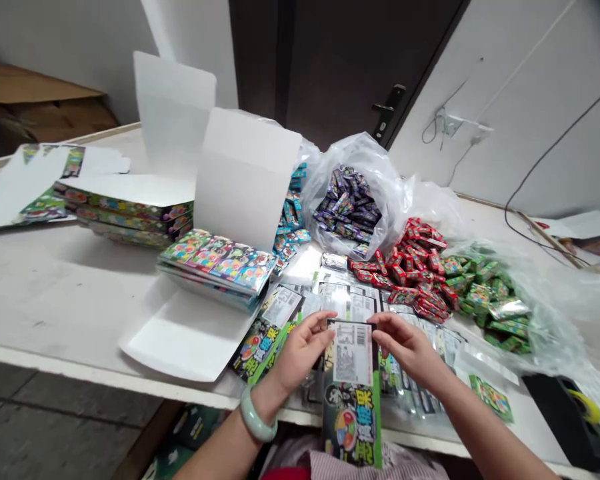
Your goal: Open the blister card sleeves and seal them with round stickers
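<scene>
I have the left hand (303, 350) pinching the upper left edge of a packet (351, 423), thumb toward its printed face; the right hand (405, 340) grips the upper right corner between thumb and fingertips. The packet lies between the 2 hands, neither clearly nearer, its long axis running from the fingers down toward the lap, its lower end past the table (80, 287) edge. I cannot tell whether its top is open.

It looks flat and glossy, black and green, with a pale rectangular label on the upper half. On my left wrist is a smooth, pale green bangle (259, 415). Just beside and beyond the hands, more flat packets (267, 327) overlap, some with a clear plastic sheen.

Farther out I see small shiny blocks in heaps: red boxes (420, 263), green boxes (500, 293) by crumpled film, and purple boxes (347, 207) in a slack clear bag (393, 193). To the left, a printed carton (215, 260) stands with its matte white flap (245, 170) raised.
</scene>
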Demonstrator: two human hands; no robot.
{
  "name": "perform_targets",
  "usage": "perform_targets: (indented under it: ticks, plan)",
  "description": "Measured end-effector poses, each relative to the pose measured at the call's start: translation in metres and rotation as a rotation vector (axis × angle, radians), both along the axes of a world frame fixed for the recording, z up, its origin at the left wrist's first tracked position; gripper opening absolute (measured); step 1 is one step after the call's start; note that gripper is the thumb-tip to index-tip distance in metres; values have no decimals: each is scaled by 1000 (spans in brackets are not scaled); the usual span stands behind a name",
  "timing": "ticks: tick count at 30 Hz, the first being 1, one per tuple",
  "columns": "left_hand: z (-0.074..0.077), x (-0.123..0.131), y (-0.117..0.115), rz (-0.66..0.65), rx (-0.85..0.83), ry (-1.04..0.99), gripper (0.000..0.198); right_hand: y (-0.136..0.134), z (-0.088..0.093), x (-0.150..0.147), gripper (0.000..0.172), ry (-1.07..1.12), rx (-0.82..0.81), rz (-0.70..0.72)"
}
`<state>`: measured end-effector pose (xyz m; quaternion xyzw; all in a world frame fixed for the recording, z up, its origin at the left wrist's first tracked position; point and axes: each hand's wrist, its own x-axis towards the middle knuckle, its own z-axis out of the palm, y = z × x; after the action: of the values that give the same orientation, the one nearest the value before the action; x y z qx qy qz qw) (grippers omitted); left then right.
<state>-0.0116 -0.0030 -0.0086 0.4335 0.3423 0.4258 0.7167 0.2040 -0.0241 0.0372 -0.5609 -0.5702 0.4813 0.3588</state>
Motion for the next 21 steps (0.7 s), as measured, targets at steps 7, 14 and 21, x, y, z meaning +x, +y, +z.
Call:
perform_targets:
  ticks: [7, 14, 21]
  plan:
    - [37, -5, 24, 150, 242, 285, 22, 12, 19, -14, 24, -16, 165, -23]
    - [33, 4, 14, 117, 105, 135, 28, 15, 10, 0, 26, 188, 41, -68]
    - [47, 41, -17, 120, 347, 185, 10, -9, 30, 46, 10, -137, 253, 216]
